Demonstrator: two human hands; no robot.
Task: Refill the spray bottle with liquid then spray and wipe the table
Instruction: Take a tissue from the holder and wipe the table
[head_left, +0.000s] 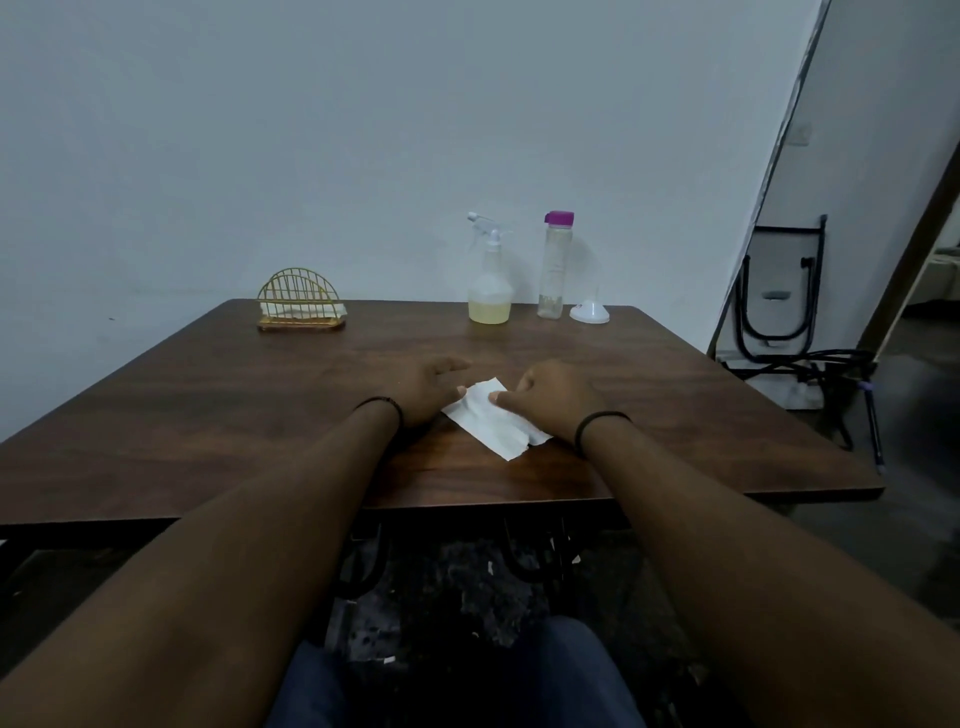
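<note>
The white paper napkin (491, 423) lies flat on the dark wood table (208, 395), folded into a long strip that runs slantwise toward the near edge, its near end slightly ragged. My left hand (426, 387) rests palm down at the strip's far left corner, fingers spread loose and released, the thumb just touching the paper's edge. My right hand (550, 400) lies knuckles up over the right side of the napkin, fingers curled and the thumb pressing down on the paper; whether I pinch it or only pin it I cannot tell. Both forearms reach in from the near edge, each wrist with a thin dark band. Along the far edge, right of the middle, stands the spray bottle (490, 278), clear with a white trigger head, holding pale yellow liquid only in its bottom part. Just beside it to the right stands a tall clear bottle (554, 265) with a purple cap, upright and nearly empty, a trace of something at its base. Near that, further right, a white funnel (589, 310) sits mouth down on the table. Toward the far left corner stands a gold wire napkin holder (300, 304) with a few white napkins lying low in it.
</note>
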